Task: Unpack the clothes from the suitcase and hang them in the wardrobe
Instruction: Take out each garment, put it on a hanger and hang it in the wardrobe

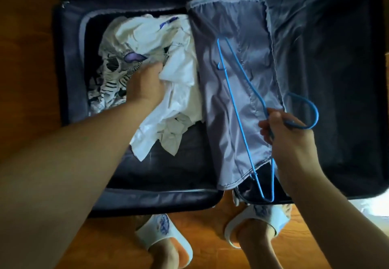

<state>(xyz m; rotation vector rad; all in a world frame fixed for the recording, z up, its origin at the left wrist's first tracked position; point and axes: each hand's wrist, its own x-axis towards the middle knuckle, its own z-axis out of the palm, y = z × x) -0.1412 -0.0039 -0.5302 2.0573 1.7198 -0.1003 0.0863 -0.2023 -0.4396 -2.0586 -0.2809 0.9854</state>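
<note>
1. Here the left hand (147,83) is plunged into the pile of clothes (168,75) in the left half of the open suitcase (69,58). Its fingers are buried in the white cloth and appear to curl into a fold, though the tips are hidden.
2. The clothes lie right under and around that hand, bunched toward the far end of the compartment, with a trailing white end running back toward the person. A striped, patterned garment (111,87) sits just to the left.
3. The right hand (288,140) pinches a blue wire hanger (231,92) at its neck, fingers curled round the wire. The hook points right, and the long bar runs near to far across the grey fabric divider (231,37).
4. So the left hand is the nearer one for lifting; the hanger waits just beside the pile, over the divider.
5. The likely snag, in my judgement: the white piece is tangled with the others and may drag them up.
6. Two slippered feet (252,224) stand on the wooden floor (29,37) at the case's near edge.
</note>
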